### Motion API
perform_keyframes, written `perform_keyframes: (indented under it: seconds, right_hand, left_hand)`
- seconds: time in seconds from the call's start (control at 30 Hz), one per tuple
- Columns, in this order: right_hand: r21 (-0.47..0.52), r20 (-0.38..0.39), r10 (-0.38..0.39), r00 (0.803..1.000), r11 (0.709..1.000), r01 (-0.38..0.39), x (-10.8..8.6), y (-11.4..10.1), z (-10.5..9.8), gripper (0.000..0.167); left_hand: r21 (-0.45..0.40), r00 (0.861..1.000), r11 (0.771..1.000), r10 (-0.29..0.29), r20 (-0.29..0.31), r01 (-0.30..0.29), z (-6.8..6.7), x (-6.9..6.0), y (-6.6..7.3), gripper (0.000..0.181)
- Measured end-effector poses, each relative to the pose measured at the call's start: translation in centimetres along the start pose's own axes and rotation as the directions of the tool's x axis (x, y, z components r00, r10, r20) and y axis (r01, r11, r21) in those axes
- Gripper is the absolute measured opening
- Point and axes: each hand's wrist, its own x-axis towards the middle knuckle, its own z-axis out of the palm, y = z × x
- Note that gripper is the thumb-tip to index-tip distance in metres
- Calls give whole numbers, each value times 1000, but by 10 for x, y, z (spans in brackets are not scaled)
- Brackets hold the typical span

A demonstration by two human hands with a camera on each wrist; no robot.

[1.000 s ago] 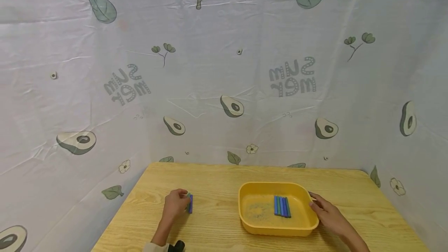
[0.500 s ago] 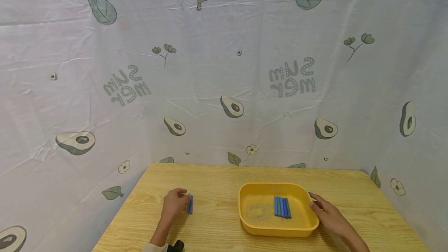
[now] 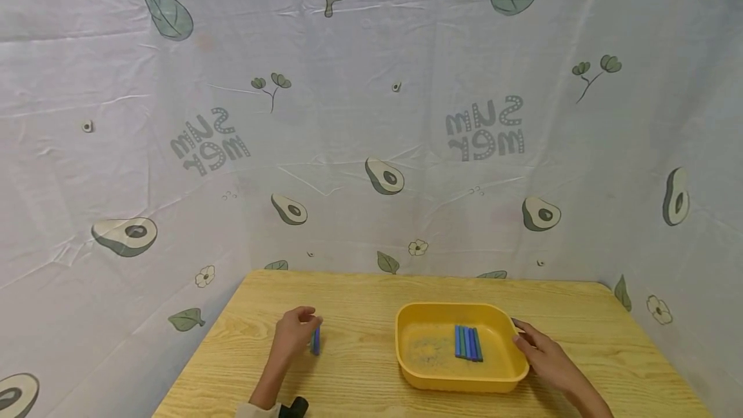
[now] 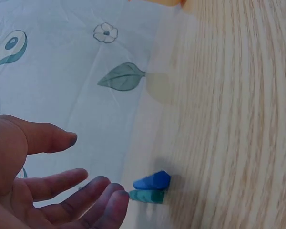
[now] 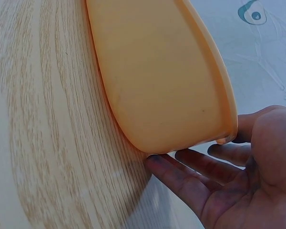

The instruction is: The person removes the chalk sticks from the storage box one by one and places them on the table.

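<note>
My left hand (image 3: 293, 333) hovers over the left part of the table, thumb and fingers apart, holding nothing. Just beyond its fingertips in the left wrist view lie a blue chalk stick (image 4: 153, 181) and a teal chalk stick (image 4: 148, 196), side by side on the wood. From the head view the hand partly covers this pair. My right hand (image 3: 548, 358) grips the right end of a yellow plastic tub (image 3: 458, 384): thumb at the rim, fingers against the outer wall. Inside the tub several blue and green chalk sticks (image 3: 468, 343) lie in a row.
Chalk dust (image 3: 429, 351) marks the tub's floor on the left. The wood-grain table (image 3: 354, 340) stretches between the tub and the loose pair. A pale printed curtain (image 3: 348, 115) hangs behind the table and along both sides. A black strap (image 3: 293, 408) circles the left wrist.
My left hand's fingers have spread and lifted slightly up and right from the two loose chalk sticks. The right hand and the tub stay where they were.
</note>
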Motion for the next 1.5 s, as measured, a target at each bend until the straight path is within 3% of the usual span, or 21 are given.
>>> perform_keyframes:
  seconds: [0.47,1.0,1.5]
  right_hand:
    - [2,10,-20,1000,1000,20,-2,-4,1,65]
    - [-13,-7,-16,1000,1000,16,-3,0,4,65]
    - [-12,-8,5,1000,1000,-5,-3,1,4,67]
  left_hand:
    - [-11,994,995,95,60,-95,2,-10,18,65]
    - [-56,994,995,90,66,-86,6,-14,26,73]
    - [-124,988,988,104,117,-89,7,-22,51,74]
